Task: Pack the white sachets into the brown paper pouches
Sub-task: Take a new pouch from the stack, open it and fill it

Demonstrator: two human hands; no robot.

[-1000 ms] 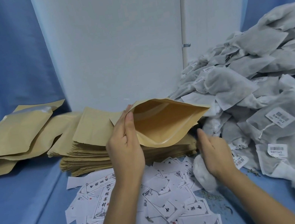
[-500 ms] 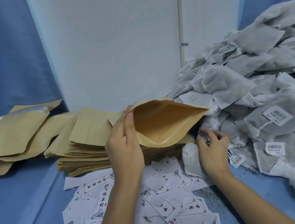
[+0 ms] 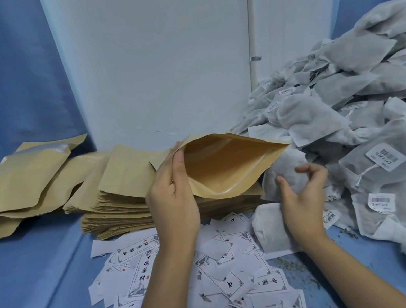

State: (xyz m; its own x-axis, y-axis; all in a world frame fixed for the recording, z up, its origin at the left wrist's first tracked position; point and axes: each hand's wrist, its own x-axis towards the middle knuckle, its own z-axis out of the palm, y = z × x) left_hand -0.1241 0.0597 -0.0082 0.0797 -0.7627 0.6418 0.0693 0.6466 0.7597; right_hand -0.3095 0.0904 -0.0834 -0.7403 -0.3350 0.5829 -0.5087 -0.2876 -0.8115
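At centre, left hand (image 3: 173,199) fingers pinch pouch (image 3: 225,166) rim, mouth gaping right; right hand (image 3: 303,201) fingers curl round sachet (image 3: 285,166) just beside it; blue tabletop (image 3: 42,277).

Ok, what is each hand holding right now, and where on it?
The left hand pinches the open brown paper pouch at the left corner of its mouth. The right hand curls its fingers round a white sachet at its near end.

Left hand (image 3: 172,200), forearm rising from 6 o'clock, grips the brown paper pouch (image 3: 225,166) by its rim, thumb upright. Right hand (image 3: 303,198), at its 3 o'clock, curls its fingers round a white sachet (image 3: 285,166).
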